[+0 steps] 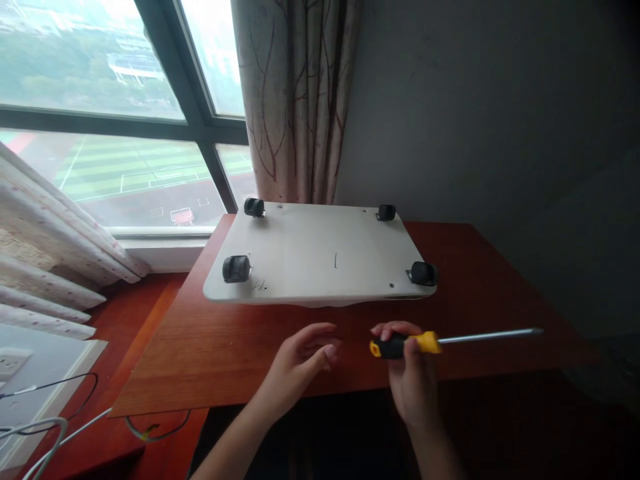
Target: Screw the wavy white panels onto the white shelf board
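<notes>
My right hand (410, 373) grips a screwdriver (427, 342) by its black and yellow handle, the long metal shaft pointing right over the table. Apart from it, my left hand (300, 360) hovers above the near part of the table, fingers loosely curved and nothing in them. Beyond both hands lies a white board-like piece (315, 247) with its wheeled side up. Black casters stand near its corners: far left (254, 207), near left (236, 269), far right (386, 213) and near right (423, 273). Small screws show in the white surface.
The piece rests on a reddish-brown wooden table (200, 360). Behind it hang a patterned curtain (300, 100) and a grey wall (475, 120). A large window (100, 167) is at the left. Cables (55, 433) run by a wall socket (11, 363) at the lower left.
</notes>
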### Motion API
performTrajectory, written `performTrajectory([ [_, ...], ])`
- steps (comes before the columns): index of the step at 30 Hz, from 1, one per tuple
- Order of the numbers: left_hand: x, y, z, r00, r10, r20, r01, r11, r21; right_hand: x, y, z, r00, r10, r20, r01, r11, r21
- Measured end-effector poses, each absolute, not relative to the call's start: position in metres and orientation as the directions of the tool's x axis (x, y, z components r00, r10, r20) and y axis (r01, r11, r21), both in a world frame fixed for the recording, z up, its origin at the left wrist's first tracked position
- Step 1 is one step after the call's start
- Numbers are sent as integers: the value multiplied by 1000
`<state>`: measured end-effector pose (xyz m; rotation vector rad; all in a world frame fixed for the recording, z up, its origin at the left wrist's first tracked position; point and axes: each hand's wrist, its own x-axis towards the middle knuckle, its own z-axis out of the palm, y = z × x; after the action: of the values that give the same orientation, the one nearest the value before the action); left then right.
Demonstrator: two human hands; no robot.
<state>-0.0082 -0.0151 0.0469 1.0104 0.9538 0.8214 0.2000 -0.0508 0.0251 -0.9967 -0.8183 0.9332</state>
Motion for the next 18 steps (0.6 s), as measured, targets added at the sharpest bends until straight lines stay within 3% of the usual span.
performTrajectory([
  [3,-42,-19,59,335,929,-155,-28,175,984,242,-47,32,511,851,122,-312,317,-896],
  [6,-75,-22,78,-26,998,58,-21,-58,998,291,-41,33,563,826,40,-366,292,-884],
  [9,-106,-10,92,-362,888,285,100,-267,959,333,-30,26,601,799,-15,-306,213,-928],
  [12,-142,22,90,-551,770,322,189,-260,947,361,-7,13,621,784,-31,-182,106,-978],
  [15,-179,63,73,-523,824,219,289,-70,955,376,24,1,639,768,31,-60,90,-994],
  [17,-196,89,60,-309,906,290,580,-62,812,380,45,-4,632,769,94,-10,130,-991],
  [18,-200,100,54,-252,920,300,636,-76,768,381,55,-7,618,777,123,17,143,-990],
])
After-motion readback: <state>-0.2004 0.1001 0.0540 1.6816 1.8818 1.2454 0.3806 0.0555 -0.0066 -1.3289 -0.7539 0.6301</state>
